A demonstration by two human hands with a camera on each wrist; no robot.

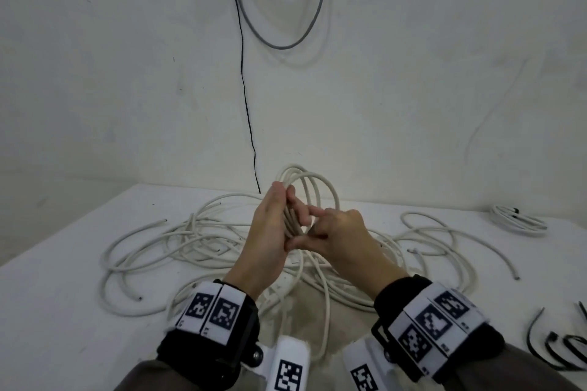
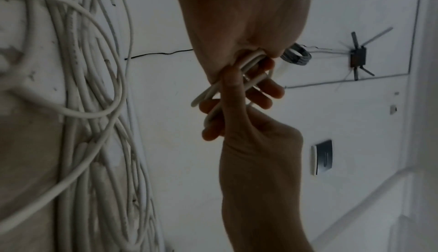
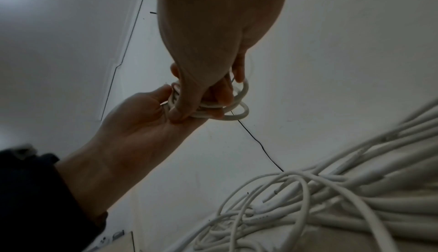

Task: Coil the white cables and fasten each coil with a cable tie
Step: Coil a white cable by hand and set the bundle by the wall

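Toward the left edge of the table (image 1: 63, 311), loose white cables (image 1: 152, 251) sprawl in wide tangled loops that reach across the middle of the surface; these are probably waiting their turn to be wound.

Above the middle of that tangle, the left hand (image 1: 270, 232) is raised with its fingers curled around one side of a coil (image 1: 313, 194), a few turns of white cable standing upright and facing the wall. Gripping the turns together at one spot likely keeps them from springing apart.

Just to its right, the right hand (image 1: 336, 232) meets the same gathered section: its thumb and fingers pinch the strands, with the index finger stretched toward the left hand. It seems to be neatening the bundle or tucking in the cable's end so that the coil is ready for a tie. No tie is on this coil yet.

Near the far right corner lies a finished coil (image 1: 517, 219) with a dark band on it. At the near right edge, black cable ties (image 1: 559, 346) lie within the right hand's reach, handy for the fastening step.
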